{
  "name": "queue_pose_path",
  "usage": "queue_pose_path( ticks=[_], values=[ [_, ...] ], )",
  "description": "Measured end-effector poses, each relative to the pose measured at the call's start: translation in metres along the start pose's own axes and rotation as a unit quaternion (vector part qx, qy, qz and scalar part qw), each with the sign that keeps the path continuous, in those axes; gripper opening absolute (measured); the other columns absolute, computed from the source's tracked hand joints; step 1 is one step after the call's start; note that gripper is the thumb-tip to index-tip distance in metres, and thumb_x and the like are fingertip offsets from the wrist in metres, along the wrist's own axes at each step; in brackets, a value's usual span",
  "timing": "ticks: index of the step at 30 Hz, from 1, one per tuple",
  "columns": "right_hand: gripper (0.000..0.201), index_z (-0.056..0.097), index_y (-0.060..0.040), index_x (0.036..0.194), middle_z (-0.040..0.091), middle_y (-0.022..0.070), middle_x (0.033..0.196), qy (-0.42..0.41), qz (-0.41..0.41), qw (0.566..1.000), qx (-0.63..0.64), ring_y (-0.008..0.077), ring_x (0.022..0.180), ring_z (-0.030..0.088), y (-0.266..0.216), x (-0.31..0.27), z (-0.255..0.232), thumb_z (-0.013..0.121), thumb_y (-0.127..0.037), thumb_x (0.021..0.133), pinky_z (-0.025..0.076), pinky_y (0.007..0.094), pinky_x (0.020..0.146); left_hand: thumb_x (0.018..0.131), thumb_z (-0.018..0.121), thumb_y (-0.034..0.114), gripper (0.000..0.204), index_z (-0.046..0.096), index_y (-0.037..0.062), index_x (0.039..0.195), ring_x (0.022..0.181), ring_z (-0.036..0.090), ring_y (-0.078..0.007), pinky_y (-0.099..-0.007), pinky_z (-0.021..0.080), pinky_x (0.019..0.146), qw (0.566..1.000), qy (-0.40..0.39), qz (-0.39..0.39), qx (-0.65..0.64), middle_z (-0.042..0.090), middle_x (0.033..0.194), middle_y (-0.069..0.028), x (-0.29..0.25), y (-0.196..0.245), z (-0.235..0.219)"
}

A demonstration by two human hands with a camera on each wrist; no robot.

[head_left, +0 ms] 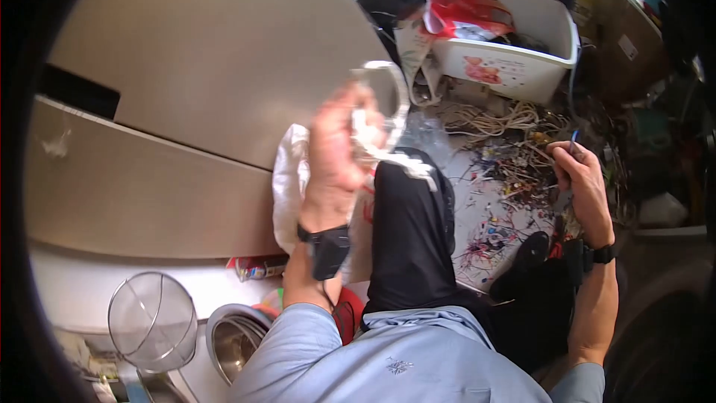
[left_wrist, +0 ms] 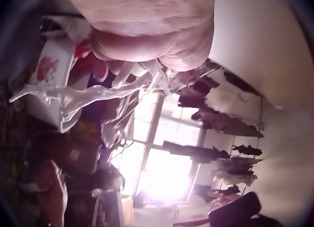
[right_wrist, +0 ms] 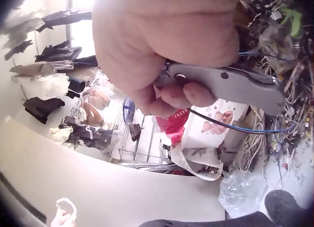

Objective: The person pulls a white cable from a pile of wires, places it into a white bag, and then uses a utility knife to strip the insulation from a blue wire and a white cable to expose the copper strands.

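While the left hand [head_left: 333, 151] grasps a white strip [head_left: 404, 107], the right hand [head_left: 588, 188] holds a grey tool [right_wrist: 245, 88].

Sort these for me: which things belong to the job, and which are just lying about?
Probably the job:
white strands in the left hand
grey-handled tool in the right hand
blue wire
tangled wires and scraps on the floor

Apparently just lying about:
mesh basket
nested bowls
white bin with red bag
clear plastic bag
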State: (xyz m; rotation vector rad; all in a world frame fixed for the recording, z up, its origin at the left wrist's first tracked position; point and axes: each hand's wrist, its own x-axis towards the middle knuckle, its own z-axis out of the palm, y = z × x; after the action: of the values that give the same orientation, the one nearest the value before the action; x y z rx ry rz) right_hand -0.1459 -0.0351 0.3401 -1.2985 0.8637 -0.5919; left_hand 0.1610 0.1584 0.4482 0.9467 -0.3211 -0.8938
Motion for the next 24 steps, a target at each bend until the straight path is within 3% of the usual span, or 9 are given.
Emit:
queue_pose_path(
  ticks=[2,6,7,10,12,15,21,23,24],
  values=[
    [0.022,0.071,-0.0015,0.104,0.051,-0.0068,0.068,-0.013,-0.009,1.0,-0.001,0.0024,0.057,0.041,-0.003,-0.002,0.003,0.065,-0.022,0.1,0.029,0.0221,0.051,0.105,0.059,0.026,0.022,0.059,0.0074,0.093,0.048,0.042,-0.0078,-0.0234,0.032,0.039,0.994,0.086,0.064,0.014,0.046,0.064,0.0021,-0.029,0.053,-0.026],
    [0.021,0.071,-0.0026,0.103,0.051,-0.007,0.068,-0.016,-0.012,0.999,-0.031,0.0019,0.058,0.041,-0.004,-0.009,0.01,0.065,-0.023,0.1,0.029,0.0217,0.052,0.104,0.061,0.026,0.021,0.06,0.0093,0.091,0.047,0.037,-0.0071,-0.0225,0.028,0.039,0.97,0.132,0.196,0.063,0.044,0.063,0.0047,-0.071,0.115,-0.13],
    [0.021,0.071,-0.0029,0.102,0.05,-0.007,0.068,-0.011,-0.014,0.999,-0.031,0.0019,0.058,0.041,-0.004,-0.009,0.011,0.065,-0.023,0.1,0.03,0.0217,0.052,0.102,0.063,0.028,0.021,0.061,0.0114,0.089,0.047,0.038,-0.0078,-0.0232,0.029,0.039,0.948,0.216,0.201,0.123,0.046,0.064,0.0048,-0.077,0.117,-0.143],
    [0.021,0.071,-0.0028,0.102,0.051,-0.007,0.068,-0.011,-0.017,0.999,-0.041,0.002,0.058,0.041,0.0,-0.012,0.01,0.065,-0.023,0.1,0.031,0.0214,0.052,0.101,0.065,0.027,0.021,0.064,0.0106,0.088,0.049,0.042,-0.0075,-0.0241,0.031,0.041,0.903,0.317,0.164,0.241,0.05,0.066,0.0043,-0.072,0.081,-0.23],
    [0.021,0.071,-0.0023,0.103,0.051,-0.007,0.068,0.0,-0.02,0.998,-0.053,0.002,0.059,0.042,0.0,-0.01,0.006,0.065,-0.022,0.1,0.031,0.0211,0.052,0.099,0.065,0.026,0.021,0.066,0.0087,0.087,0.05,0.045,-0.0068,-0.0263,0.033,0.043,0.84,0.282,0.031,0.463,0.057,0.07,0.0023,-0.075,0.045,-0.256],
    [0.021,0.071,-0.0014,0.1,0.054,-0.0061,0.071,0.002,-0.009,0.995,-0.098,0.0037,0.06,0.044,-0.004,-0.01,-0.002,0.065,-0.022,0.1,0.033,0.0229,0.053,0.093,0.071,0.02,0.036,0.07,-0.005,0.119,0.093,0.065,-0.0159,-0.0321,0.053,0.083,0.86,0.086,-0.06,0.499,0.073,0.11,-0.0104,-0.069,-0.006,-0.271],
    [0.021,0.072,0.0015,0.101,0.065,0.0035,0.072,-0.024,0.019,0.978,-0.205,0.0102,0.068,0.057,-0.038,-0.025,-0.019,0.063,-0.016,0.095,0.046,0.0281,0.064,0.093,0.07,0.018,0.027,0.074,-0.0038,0.108,0.086,0.066,-0.0133,-0.0332,0.055,0.077,0.809,-0.076,-0.095,0.575,0.075,0.097,-0.0076,-0.029,0.01,-0.203],
    [0.021,0.072,0.0004,0.104,0.066,0.0024,0.072,-0.011,-0.015,0.975,-0.222,0.0081,0.065,0.054,-0.036,-0.027,-0.027,0.063,-0.016,0.096,0.045,0.026,0.059,0.093,0.065,0.011,0.023,0.074,-0.0042,0.108,0.072,0.069,-0.0153,-0.0335,0.056,0.062,0.712,0.038,-0.108,0.693,0.075,0.084,-0.0096,-0.038,0.038,-0.148],
    [0.021,0.073,-0.0008,0.107,0.067,0.0014,0.073,-0.015,-0.047,0.971,-0.235,0.006,0.061,0.052,-0.034,-0.026,-0.031,0.063,-0.017,0.097,0.044,0.024,0.054,0.092,0.062,0.01,0.023,0.074,-0.0046,0.104,0.063,0.071,-0.0217,-0.0373,0.057,0.056,0.66,0.067,-0.085,0.743,0.075,0.082,-0.0144,-0.033,0.048,-0.154]
  ],
)
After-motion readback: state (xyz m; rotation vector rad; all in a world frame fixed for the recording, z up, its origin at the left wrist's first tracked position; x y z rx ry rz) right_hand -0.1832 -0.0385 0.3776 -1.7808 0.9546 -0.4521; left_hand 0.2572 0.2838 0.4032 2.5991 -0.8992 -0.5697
